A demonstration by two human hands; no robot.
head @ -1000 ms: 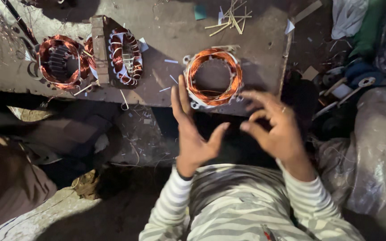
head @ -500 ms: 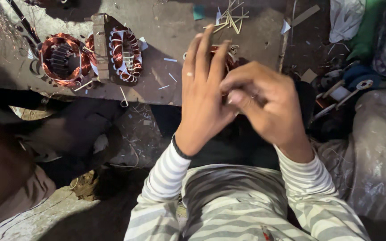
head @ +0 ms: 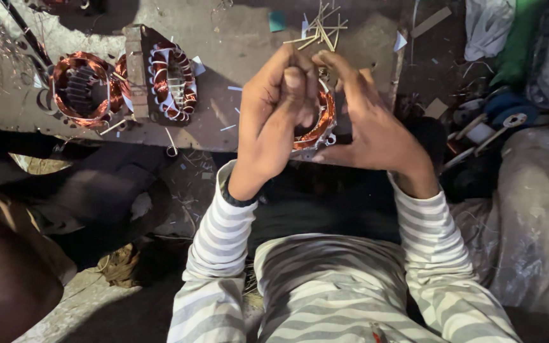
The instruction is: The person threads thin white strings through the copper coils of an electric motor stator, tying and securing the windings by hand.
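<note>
My left hand and my right hand are up in front of me, close together over the near edge of the worn grey metal table. My left fingers are curled shut into a loose fist, and my right fingers bend over to meet them at the top, so the fingertips touch. I cannot tell if anything small is pinched between them (they hide that spot).

Right behind my hands sits a round motor ring wound with shiny copper wire. It lies at the near edge of the table, towards the right end, and my hands cover most of it. Only its lower curve peeks out between my palms.

Further left on the table is a dark square metal block with copper coils and white paper slips, tilted up on its side. Just beside it, at the left end, lies another round copper wire ring with dark teeth inside.

Near the far edge is a little pile of thin pale sticks.

My sleeves are striped grey and white.
</note>
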